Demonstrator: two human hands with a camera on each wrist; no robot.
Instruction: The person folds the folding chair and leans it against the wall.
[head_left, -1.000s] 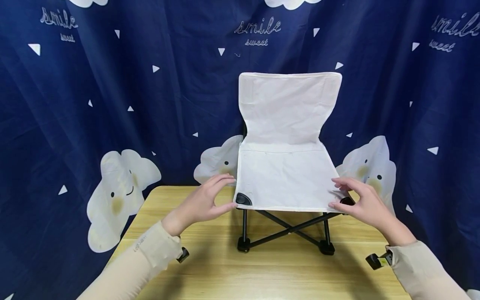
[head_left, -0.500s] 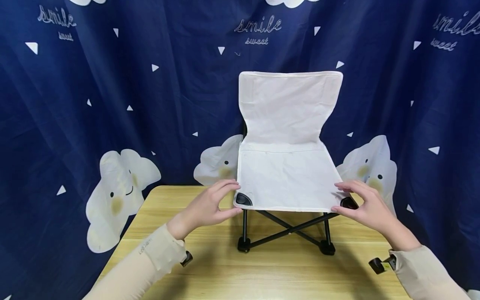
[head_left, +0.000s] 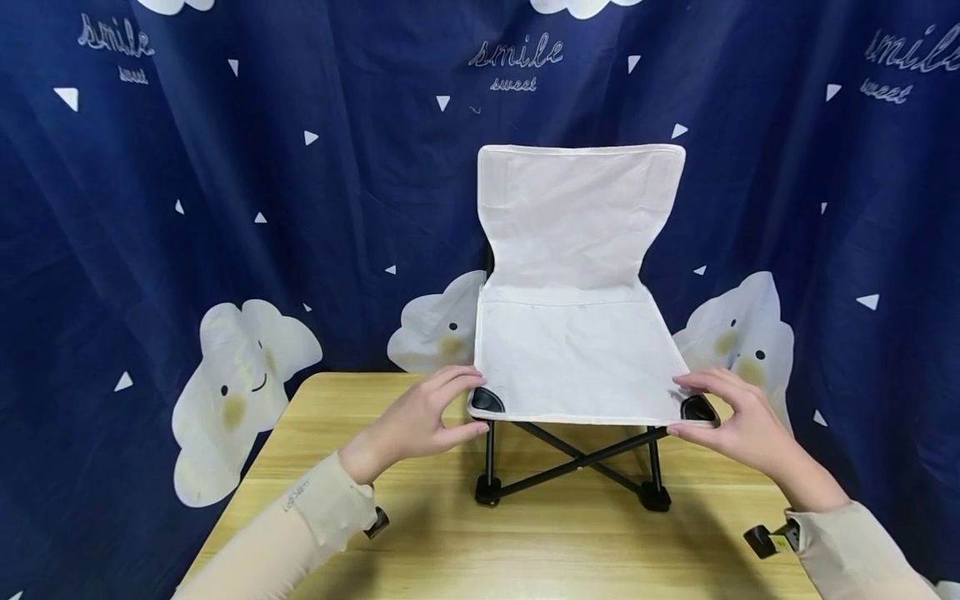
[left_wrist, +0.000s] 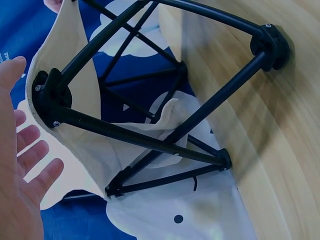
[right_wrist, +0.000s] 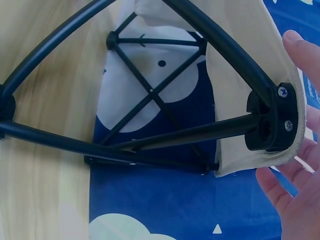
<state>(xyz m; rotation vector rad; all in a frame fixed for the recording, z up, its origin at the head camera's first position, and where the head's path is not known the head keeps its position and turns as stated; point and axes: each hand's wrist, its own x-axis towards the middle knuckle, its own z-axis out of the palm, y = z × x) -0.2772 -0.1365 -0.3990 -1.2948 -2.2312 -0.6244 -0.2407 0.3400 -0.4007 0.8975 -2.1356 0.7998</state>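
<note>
A small folding chair (head_left: 577,354) with a white fabric seat and back stands unfolded on the wooden table. My left hand (head_left: 412,421) is at its front left corner, thumb and fingers spread on either side of a black corner piece (head_left: 487,400). At the front right corner, my right hand (head_left: 742,421) is held in the same spread shape beside the other black corner piece (head_left: 699,408). Both wrist views look under the seat at the black crossed tubes (left_wrist: 200,100) and a screwed plastic joint (right_wrist: 275,117). Loose, apart fingers (left_wrist: 35,155) show next to the fabric edge.
The wooden table (head_left: 450,550) carries the chair's black feet (head_left: 487,489). Right behind it hangs a dark blue curtain (head_left: 360,208) with white clouds and triangles. A small black device (head_left: 760,542) sits at my right wrist, another (head_left: 377,522) at my left.
My left hand has moved right and slightly down, closer around the left corner. My right hand has shifted a little right and down. The chair has stayed in place.
</note>
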